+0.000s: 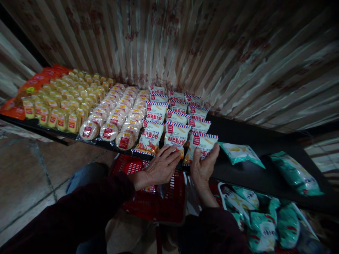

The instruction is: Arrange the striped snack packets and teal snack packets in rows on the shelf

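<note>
My left hand point(162, 165) lies with fingers spread, its tips resting on a white snack packet with a red-and-blue striped edge point(175, 135) at the front of the black shelf point(238, 169). My right hand point(203, 166) cups the front packet of the neighbouring row point(202, 143), thumb on its left side and fingers curled round its right edge. Both packets lie in rows of the same snack point(172, 109) that run back to the wall.
Left of these rows lie rows of round cakes point(116, 113), small yellow packets point(66, 102) and orange packets point(37, 83). Green packets point(239, 152) lie on the shelf to the right, and more point(262, 222) below. A red basket point(156, 201) sits under my hands. A corrugated wall stands behind.
</note>
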`<state>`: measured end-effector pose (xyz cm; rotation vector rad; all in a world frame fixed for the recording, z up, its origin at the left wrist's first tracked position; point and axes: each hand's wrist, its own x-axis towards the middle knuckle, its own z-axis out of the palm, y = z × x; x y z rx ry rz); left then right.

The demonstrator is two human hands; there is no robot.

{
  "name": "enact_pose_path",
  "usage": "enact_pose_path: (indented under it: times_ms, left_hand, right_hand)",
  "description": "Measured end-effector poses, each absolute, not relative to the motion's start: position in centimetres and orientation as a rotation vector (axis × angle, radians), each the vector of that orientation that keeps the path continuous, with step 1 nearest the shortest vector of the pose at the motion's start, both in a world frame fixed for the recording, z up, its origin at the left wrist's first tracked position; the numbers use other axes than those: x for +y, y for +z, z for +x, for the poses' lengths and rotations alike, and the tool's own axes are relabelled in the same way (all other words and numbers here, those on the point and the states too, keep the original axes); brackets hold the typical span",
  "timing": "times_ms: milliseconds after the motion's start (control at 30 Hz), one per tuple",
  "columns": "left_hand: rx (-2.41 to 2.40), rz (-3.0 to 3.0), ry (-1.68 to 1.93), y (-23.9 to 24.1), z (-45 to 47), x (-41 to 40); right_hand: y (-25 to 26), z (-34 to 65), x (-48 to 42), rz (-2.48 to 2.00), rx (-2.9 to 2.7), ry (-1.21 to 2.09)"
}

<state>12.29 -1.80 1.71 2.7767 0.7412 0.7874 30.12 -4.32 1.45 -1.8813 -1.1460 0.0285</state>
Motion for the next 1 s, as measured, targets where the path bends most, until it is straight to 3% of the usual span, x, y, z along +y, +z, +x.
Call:
enact_pose_path:
  times_ms: [500,800,900,1000]
  left_hand:
    - [0.705,2.796,0.755,1.6,11.8,-1.9]
    - [0.545,2.781,0.754,1.5,10.9,-2.6]
    - [0.423,2.798,0.722,0.2,10.4,-3.4]
    - [0.388,2.742,0.627,-2.8,9.9,-4.7]
  right_hand:
    - [1.4,30.1,-5.2,-1.897,-1.237,-0.137]
    - [3.0,28.1,-6.4,-1.660,-1.532,-0.357]
    - [3.0,26.1,-7.6,-1.465,-1.709,-0.286]
    - [2.0,23.9,-9.2,-1.293,-1.874,-0.016]
